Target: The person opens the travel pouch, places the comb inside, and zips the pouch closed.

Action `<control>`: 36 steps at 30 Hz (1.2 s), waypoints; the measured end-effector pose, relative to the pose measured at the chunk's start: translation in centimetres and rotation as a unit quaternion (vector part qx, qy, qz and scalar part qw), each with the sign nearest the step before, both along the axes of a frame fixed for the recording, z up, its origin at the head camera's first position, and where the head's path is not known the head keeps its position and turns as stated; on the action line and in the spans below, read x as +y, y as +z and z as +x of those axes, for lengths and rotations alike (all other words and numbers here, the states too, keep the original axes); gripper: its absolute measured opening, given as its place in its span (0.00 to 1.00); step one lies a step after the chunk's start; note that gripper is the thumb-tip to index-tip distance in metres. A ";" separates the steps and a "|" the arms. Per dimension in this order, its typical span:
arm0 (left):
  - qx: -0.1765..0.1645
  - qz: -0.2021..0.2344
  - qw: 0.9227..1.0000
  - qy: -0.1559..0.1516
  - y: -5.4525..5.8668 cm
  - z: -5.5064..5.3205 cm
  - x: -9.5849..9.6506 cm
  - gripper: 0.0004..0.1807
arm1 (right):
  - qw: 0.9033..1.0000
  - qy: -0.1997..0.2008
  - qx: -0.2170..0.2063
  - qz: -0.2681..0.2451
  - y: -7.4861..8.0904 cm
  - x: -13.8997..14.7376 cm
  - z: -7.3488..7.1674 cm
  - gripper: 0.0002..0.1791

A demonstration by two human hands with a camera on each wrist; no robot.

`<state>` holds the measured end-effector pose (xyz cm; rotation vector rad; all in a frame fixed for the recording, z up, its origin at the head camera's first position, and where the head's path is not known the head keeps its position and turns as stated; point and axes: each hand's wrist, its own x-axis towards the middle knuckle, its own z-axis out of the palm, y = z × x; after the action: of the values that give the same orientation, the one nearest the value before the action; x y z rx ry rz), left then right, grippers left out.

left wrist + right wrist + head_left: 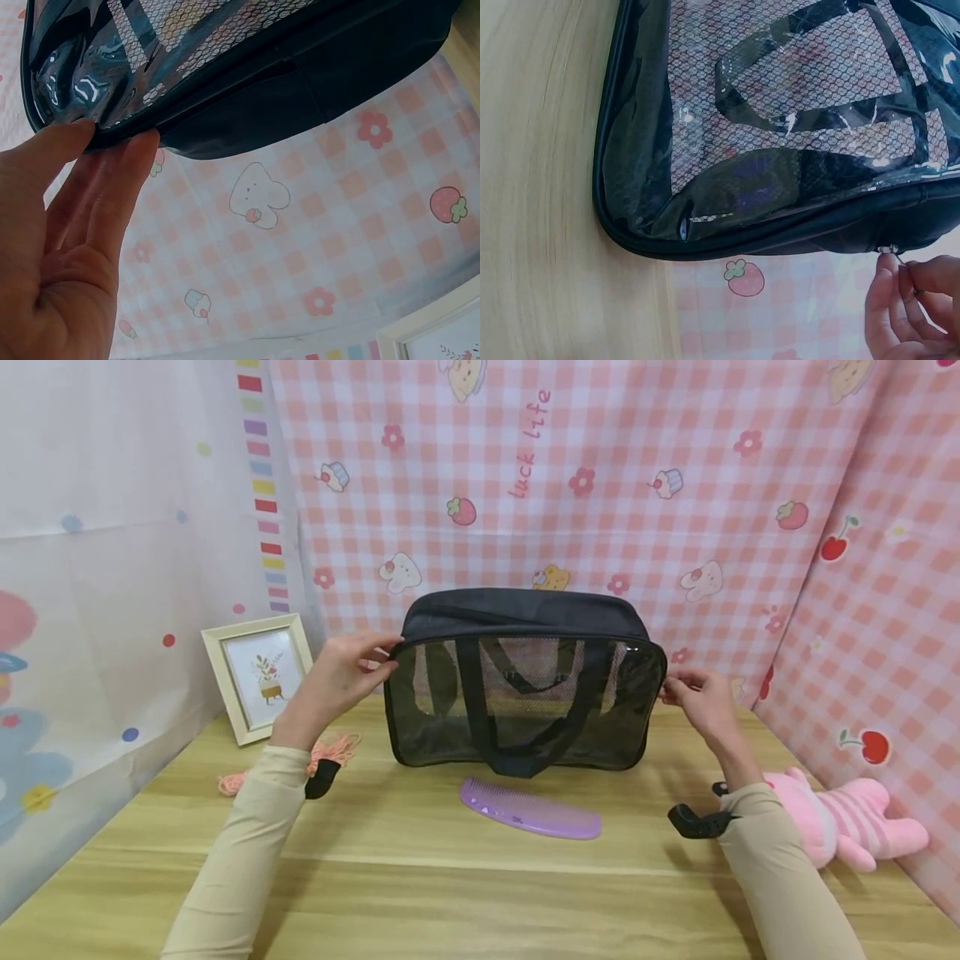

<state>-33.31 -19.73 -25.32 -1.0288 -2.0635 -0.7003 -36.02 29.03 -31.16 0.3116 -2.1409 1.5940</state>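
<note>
A black zippered bag (525,693) with a see-through front, a mesh back and dark strap handles stands upright on the table. Its upper left corner is pinched between the thumb and fingers of my left hand (341,672), and in the left wrist view that hand (82,217) grips the piped edge. At the bag's right side, my right hand (701,697) pinches a small zipper pull; the right wrist view has the metal zipper slider (887,249) just beyond the fingertips of that hand (915,307). In front of the bag lies a purple comb (528,810).
A cream picture frame (225,693) stands at the back left. Peach cord (337,750) lies partly behind my left forearm. At the right, a pink plush toy (862,822) lies beside my right sleeve. Patterned cloth (585,527) hangs behind the wooden table (450,902).
</note>
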 end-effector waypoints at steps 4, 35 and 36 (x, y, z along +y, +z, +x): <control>-0.002 0.003 1.000 0.007 -0.1 0.2 -0.2 0.19 | 1.000 -0.022 0.007 -0.011 0.5 -0.5 0.2 0.14; 0.003 0.004 1.000 0.018 0.0 0.2 0.3 0.16 | 0.991 -0.085 0.103 0.004 4.0 -1.6 2.8 0.13; 0.006 0.006 1.000 0.017 -0.1 0.2 0.2 0.16 | 0.991 -0.087 0.103 0.008 3.9 -1.4 2.5 0.13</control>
<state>-33.15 -19.48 -25.43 -0.9875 -2.0587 -0.6874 -33.48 27.60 -27.30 0.2741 -1.9679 1.3844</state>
